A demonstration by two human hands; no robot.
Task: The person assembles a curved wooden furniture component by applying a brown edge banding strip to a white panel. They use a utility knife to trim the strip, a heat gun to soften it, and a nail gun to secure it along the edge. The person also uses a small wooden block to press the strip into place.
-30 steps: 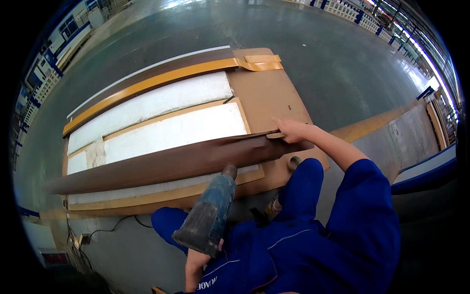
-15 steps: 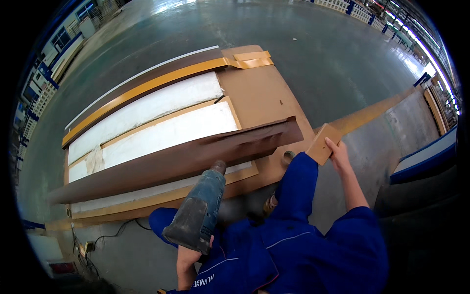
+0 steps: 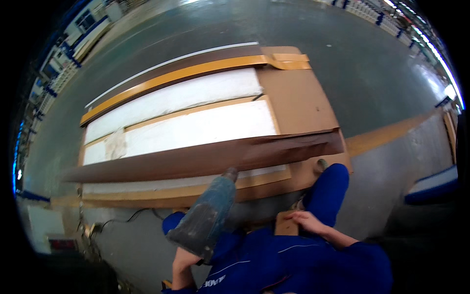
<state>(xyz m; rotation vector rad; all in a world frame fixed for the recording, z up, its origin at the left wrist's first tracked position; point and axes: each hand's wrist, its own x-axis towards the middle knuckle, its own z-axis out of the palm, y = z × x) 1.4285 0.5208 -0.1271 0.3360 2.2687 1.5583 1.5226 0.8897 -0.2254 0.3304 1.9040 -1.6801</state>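
A blue and black heat gun (image 3: 205,210) is in my left hand (image 3: 187,257), whose fingers are mostly hidden behind the tool's body. Its metal nozzle points up and right, close to the near edge of a long dark brown sheet (image 3: 196,159). Lower right, my right hand (image 3: 306,221) grips a small tan wooden block (image 3: 285,227) between thumb and fingers, in front of my body beside my right knee. The brown sheet lies lengthwise across a panel with white infill strips (image 3: 200,125) in a tan frame; its right end looks creased.
Beneath the panel lies a large brown board (image 3: 298,103). Along its far side run a glossy yellow-orange strip (image 3: 171,74) and a thin white strip. A tape roll (image 3: 321,165) stands by my right knee. A black cable (image 3: 129,218) trails over the floor at lower left.
My right hand has brought the wooden block from beyond my right knee in toward my body. The view has shifted, moving the panel right in the picture. My left hand still holds the heat gun.
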